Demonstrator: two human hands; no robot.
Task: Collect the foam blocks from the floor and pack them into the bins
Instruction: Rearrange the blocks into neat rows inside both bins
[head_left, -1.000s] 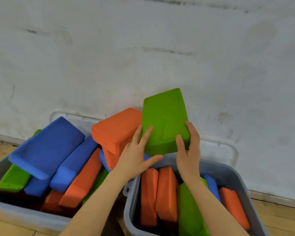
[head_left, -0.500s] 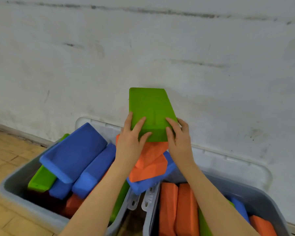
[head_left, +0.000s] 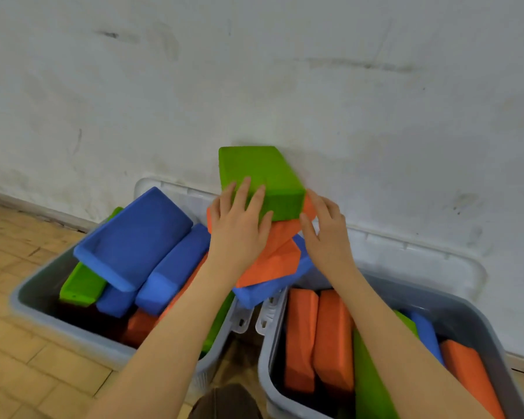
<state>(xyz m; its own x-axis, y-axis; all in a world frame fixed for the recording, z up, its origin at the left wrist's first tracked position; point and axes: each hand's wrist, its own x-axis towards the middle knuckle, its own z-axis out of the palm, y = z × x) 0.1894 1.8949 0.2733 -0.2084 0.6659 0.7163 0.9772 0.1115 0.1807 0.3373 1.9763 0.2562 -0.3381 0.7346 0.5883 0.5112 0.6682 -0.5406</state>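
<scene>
Head view. Green foam block (head_left: 259, 179): atop orange blocks (head_left: 277, 252), top of left bin (head_left: 31, 300) heap, against wall (head_left: 254, 71). My left hand (head_left: 238, 229): fingers spread flat on green block's near face. My right hand (head_left: 325, 234): fingers loose, apart, just beside block's right corner; contact unclear. Right bin (head_left: 481, 325): orange, green, blue blocks on edge.

Two grey bins (head_left: 25, 300) – two hands (head_left: 239, 234) – many foam blocks (head_left: 260, 176).
</scene>
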